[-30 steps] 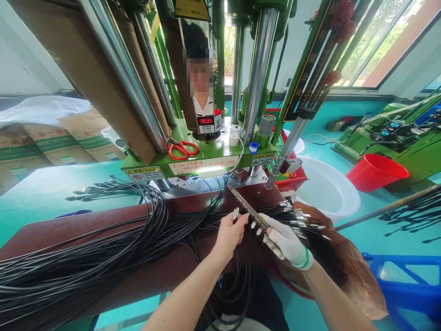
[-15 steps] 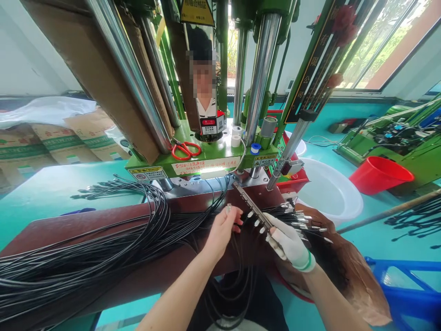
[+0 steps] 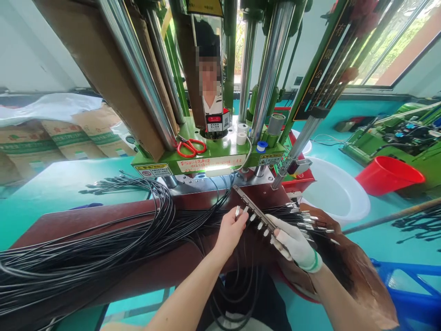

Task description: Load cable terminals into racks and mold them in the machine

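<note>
My bare left hand is closed in a pinch around a small silver cable connector, its metal end pointing up. The hand is close beside the upper part of a long metal mould bar. Several silver connectors stick out along the bar's left edge. In a white glove with fingertips bare, my right hand grips the bar's lower end, holding it slanted over the brown work surface. Black cables lie under and left of my hands, and some loops hang toward my lap.
A green press with steel posts stands ahead; red scissors and a blue tape spool rest on it. More cable ends lie at right. A white tub and red bucket stand beyond. A person shows between the posts.
My left hand has come nearer the bar with the connector pinched in it. The right hand keeps its grip on the bar. The whole view has shifted slightly.
</note>
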`<move>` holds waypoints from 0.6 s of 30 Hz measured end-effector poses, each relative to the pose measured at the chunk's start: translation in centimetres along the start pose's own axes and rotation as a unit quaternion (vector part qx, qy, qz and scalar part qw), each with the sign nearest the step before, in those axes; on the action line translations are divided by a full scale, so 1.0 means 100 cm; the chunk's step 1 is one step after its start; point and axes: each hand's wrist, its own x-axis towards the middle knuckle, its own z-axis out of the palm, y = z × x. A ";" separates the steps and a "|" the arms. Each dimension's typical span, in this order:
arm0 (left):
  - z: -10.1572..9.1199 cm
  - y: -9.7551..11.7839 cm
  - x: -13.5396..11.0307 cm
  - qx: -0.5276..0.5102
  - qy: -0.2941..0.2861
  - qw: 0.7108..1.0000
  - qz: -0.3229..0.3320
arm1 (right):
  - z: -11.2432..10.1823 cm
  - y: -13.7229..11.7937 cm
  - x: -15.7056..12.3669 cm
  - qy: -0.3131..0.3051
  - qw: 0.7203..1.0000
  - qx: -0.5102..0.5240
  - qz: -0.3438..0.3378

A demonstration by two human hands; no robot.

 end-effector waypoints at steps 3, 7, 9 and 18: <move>-0.005 0.001 0.001 0.012 0.013 1.000 -0.020 | -0.001 -0.001 0.000 -0.001 1.000 -0.004 0.004; -0.009 0.003 0.003 0.027 0.003 0.999 -0.028 | 0.000 -0.002 0.001 -0.006 1.000 -0.006 0.005; -0.010 0.003 0.004 0.035 -0.005 0.999 -0.026 | 0.002 -0.003 0.002 -0.012 1.000 -0.006 -0.003; -0.017 0.012 0.008 0.100 -0.084 0.991 0.027 | 0.004 -0.004 0.001 -0.011 1.000 -0.009 -0.005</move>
